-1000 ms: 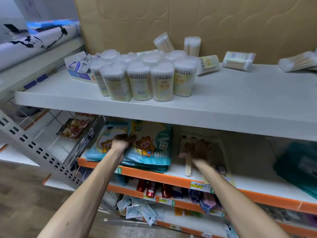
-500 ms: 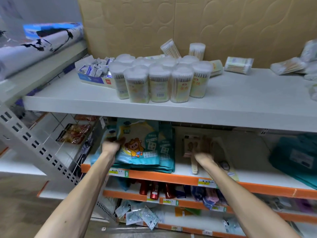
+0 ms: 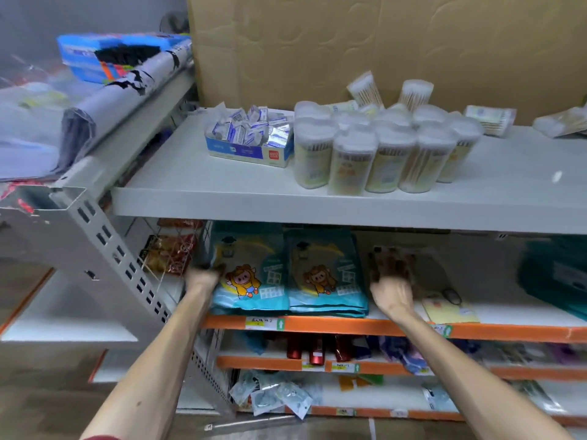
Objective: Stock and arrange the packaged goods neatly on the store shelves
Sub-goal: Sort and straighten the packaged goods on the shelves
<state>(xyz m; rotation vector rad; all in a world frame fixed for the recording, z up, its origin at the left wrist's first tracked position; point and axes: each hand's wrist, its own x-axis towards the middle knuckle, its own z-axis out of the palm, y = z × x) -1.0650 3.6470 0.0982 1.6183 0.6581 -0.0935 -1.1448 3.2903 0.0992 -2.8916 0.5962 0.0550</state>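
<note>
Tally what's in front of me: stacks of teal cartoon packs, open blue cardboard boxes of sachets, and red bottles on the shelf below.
Stacks of teal cartoon packs: 2
Open blue cardboard box of sachets: 1
Red bottles: 3
Total: 6

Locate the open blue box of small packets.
Head view, left of centre: the blue box stands on the grey top shelf, just left of the clustered cotton swab tubs.

Price tags (image 3: 259,322) bear white up-arrows; print on packs (image 3: 324,274) unreadable.
</note>
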